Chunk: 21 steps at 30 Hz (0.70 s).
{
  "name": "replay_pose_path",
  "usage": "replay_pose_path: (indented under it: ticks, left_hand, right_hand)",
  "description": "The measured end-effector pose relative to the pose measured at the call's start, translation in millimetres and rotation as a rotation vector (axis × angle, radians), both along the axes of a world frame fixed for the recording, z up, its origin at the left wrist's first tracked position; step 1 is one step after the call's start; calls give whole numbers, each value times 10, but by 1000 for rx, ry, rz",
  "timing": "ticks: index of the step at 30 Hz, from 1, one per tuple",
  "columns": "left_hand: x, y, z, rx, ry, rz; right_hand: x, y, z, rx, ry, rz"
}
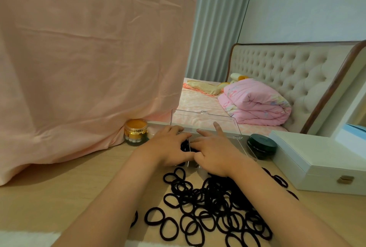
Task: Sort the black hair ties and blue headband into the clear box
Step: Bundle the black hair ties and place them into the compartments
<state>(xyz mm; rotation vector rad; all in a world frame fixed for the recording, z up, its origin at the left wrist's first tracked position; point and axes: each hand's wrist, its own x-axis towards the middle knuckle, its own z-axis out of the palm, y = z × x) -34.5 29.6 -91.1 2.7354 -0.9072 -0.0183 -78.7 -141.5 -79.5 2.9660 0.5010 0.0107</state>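
A pink cloth [79,68] hangs at far left, a gold-lidded jar [135,132] at its foot on the bench [69,187]. The left hand [170,147] bends its fingers down into the clear box [204,122]; I cannot tell whether it grasps anything. The right hand [215,153] lies released beside it, fingers straight over the box. A few black hair ties [208,207] show in the box between the hands, and most are heaped nearer. Right: a dark round case [261,146] and a white box [316,159].

The lone head-worn camera looked forward and down, close above the left hand [168,147] and right hand [215,153] at the table [79,187], with the bed [198,104] beyond.
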Motion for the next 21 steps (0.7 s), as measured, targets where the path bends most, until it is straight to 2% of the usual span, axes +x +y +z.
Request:
replay_pose_path:
  ticks: [2, 6, 11, 13, 16, 21]
  left_hand:
    - [-8, 2, 5, 7, 8, -4]
    - [-55, -8, 99, -4, -3, -8]
    - [-297, 38, 280, -171, -68, 6]
    - [-424, 104, 324, -163, -96, -9]
    - [-622, 241, 407, -39, -9, -5]
    - [-976, 522, 436, 286, 342, 163]
  right_hand:
    - [-37, 2, 46, 27, 5, -22]
    - [-178, -59, 217, 205, -68, -80]
    - [-498, -103, 359, 396, -139, -55]
    - [-621, -58, 346, 414, -110, -24]
    - [-764, 62, 251, 427, -38, 40]
    - [-933, 215, 108, 328, 129, 111]
